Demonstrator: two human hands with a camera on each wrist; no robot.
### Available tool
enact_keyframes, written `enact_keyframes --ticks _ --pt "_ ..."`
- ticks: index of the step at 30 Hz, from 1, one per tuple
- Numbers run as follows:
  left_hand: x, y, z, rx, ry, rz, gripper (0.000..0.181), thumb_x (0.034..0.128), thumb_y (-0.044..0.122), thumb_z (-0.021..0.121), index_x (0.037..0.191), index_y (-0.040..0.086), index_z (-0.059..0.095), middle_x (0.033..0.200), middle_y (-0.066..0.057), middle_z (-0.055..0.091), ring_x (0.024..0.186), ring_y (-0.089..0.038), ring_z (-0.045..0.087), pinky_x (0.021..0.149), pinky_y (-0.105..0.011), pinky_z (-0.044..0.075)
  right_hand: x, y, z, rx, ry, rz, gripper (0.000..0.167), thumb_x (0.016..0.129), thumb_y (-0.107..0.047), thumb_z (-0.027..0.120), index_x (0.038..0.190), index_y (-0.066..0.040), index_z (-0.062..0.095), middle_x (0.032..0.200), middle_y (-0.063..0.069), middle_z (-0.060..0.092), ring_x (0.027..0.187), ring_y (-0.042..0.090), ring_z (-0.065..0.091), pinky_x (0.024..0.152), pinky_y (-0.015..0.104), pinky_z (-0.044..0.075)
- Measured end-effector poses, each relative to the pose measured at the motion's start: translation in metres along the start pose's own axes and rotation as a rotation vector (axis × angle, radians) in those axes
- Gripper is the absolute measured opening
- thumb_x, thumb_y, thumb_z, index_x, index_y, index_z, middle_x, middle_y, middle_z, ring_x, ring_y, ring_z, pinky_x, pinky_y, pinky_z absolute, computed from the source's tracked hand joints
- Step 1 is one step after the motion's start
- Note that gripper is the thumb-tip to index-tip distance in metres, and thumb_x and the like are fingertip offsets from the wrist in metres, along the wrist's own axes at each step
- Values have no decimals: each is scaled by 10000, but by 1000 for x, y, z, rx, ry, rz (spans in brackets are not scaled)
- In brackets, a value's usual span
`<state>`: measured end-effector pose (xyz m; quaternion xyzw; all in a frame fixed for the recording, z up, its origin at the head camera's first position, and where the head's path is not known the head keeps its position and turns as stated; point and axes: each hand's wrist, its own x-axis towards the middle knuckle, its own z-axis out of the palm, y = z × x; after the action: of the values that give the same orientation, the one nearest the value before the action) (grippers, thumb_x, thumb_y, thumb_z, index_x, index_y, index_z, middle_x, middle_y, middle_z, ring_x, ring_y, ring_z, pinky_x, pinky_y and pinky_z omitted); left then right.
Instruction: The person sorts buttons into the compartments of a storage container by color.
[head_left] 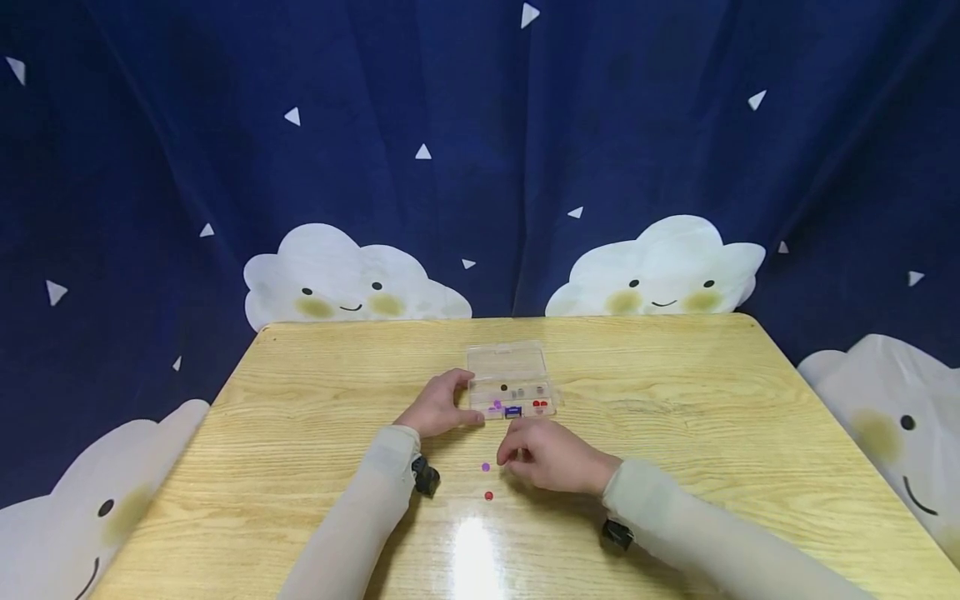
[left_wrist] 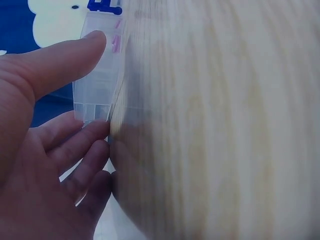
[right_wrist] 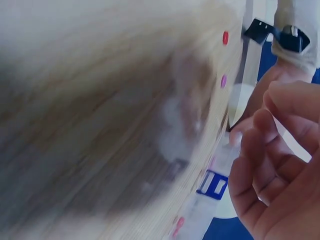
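Note:
A clear plastic compartment box [head_left: 510, 392] lies on the table with its lid [head_left: 506, 360] tilted back and a blue latch [head_left: 513, 411] at its front. Small purple, red, dark and pale pieces sit in its compartments. My left hand [head_left: 442, 406] grips the box's left end, thumb at the front and fingers around the side. To the front right hovers my right hand [head_left: 551, 454], its fingers loosely bent; nothing shows between them. Beside its fingertips lies a small purple disc [head_left: 485, 467], and a red disc [head_left: 489, 496] is nearer to me.
The pale wooden table [head_left: 337, 367] reaches back to a dark blue curtain [head_left: 465, 83] with white cloud shapes. Both wrists carry black cameras [head_left: 425, 476] over light sleeves. A bright glare spot marks the table's near part.

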<state>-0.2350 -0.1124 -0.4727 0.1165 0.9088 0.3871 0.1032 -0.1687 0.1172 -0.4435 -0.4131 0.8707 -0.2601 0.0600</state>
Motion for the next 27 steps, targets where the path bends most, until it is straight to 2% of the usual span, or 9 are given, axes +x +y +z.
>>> enact_keyframes --ticks 6,13,27 --pt "1 -1 -1 5 8 21 752 797 274 838 1429 87 476 1417 -160 557 1325 -328 521 1117 -479 440 3 -11 5 2 -7 -43 111 880 -85 713 966 -127 769 919 -53 683 775 7 562 724 146 500" --pt "0 -1 1 -2 14 24 744 796 269 840 1421 82 483 1387 -161 571 1309 -324 526 1114 -476 436 4 -18 12 23 -84 -45 116 879 -93 708 975 -126 765 912 -50 686 776 -35 555 726 122 494" --pt "0 0 -1 5 11 15 757 792 280 843 1429 91 478 1395 -158 562 1314 -326 518 1117 -480 433 7 -14 23 -22 -125 -42 128 863 -106 712 950 -186 761 889 -67 668 756 17 575 704 113 463"
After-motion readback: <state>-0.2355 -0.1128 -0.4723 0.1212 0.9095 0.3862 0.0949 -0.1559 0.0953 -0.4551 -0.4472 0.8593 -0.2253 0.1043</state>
